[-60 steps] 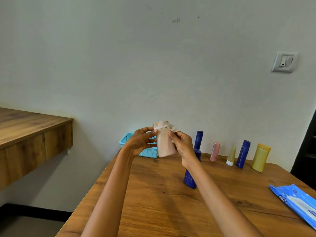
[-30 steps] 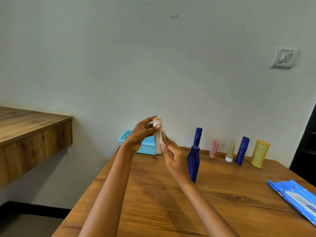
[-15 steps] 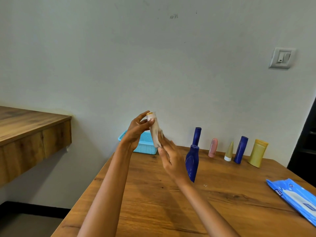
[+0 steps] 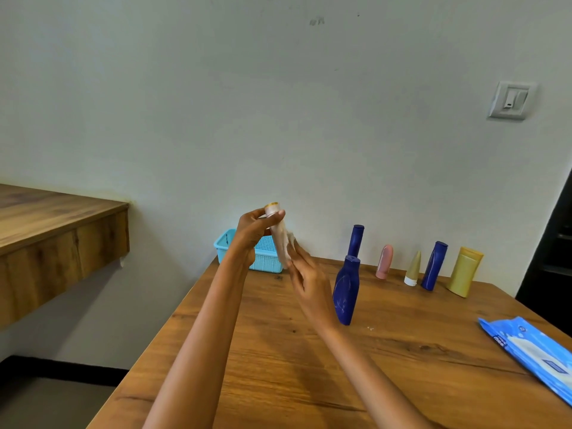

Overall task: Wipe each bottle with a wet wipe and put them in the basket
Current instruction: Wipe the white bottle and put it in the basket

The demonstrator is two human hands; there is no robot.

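Observation:
My left hand (image 4: 252, 232) grips a pale pink bottle (image 4: 279, 239) with a yellow-rimmed cap near its top and holds it tilted above the table's far left corner. My right hand (image 4: 306, 278) holds a white wet wipe (image 4: 291, 241) against the bottle's lower part, which it partly hides. The light blue basket (image 4: 222, 244) sits behind my hands by the wall. A dark blue bottle (image 4: 346, 289) stands just right of my right hand.
Along the wall stand a tall blue bottle (image 4: 356, 239), a pink bottle (image 4: 384, 261), a small olive tube (image 4: 413, 269), another blue bottle (image 4: 434, 264) and a yellow bottle (image 4: 464, 270). A blue wipe pack (image 4: 532, 348) lies at the right edge. A wooden counter (image 4: 55, 230) juts out on the left.
The bottle has turned from broad side to narrow side and tilted. My right hand has slid from its upper side down to its lower part with the wipe.

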